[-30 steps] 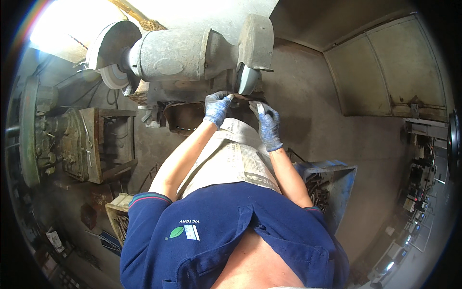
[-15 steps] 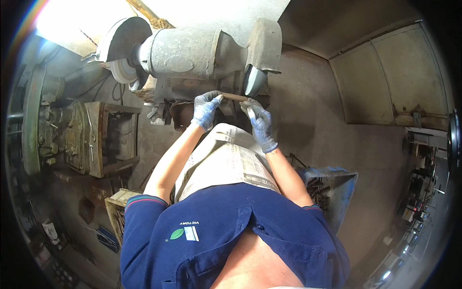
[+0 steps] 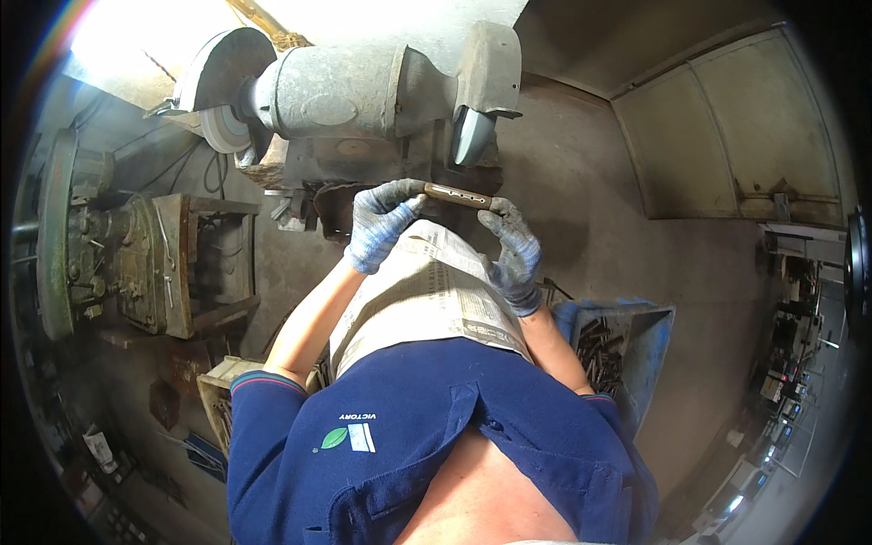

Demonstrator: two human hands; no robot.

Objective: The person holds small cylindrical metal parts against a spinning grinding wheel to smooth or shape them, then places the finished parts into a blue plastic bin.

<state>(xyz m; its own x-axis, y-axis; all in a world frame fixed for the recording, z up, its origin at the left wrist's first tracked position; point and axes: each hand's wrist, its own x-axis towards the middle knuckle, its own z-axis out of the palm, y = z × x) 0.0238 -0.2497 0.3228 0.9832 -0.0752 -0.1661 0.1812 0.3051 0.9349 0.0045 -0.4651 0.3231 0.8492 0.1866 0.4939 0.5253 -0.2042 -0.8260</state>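
Note:
A short, narrow brown bar (image 3: 459, 196) with a row of several bright spots along its face is held level above my lap. My left hand (image 3: 381, 222), in a blue and grey work glove, pinches its left end. The gloved fingertips of my right hand (image 3: 513, 250) close on its right end. Just beyond the bar is the grey bench grinder (image 3: 341, 91). Its right wheel (image 3: 473, 136) shows below a metal guard, apart from the bar and nearest to my right hand. What the bright spots are, I cannot make out.
Printed newspaper (image 3: 409, 295) covers my lap. To my right stands a blue crate (image 3: 649, 363) with many dark, slim pieces; at my left is a pale crate (image 3: 218, 395). A greenish machine (image 3: 118, 259) stands farther left. The grinder's left wheel (image 3: 223, 129) is partly guarded.
Both hands have drawn the bar back from the right wheel, toward me. It has been turned so that the face with the bright spots now shows.

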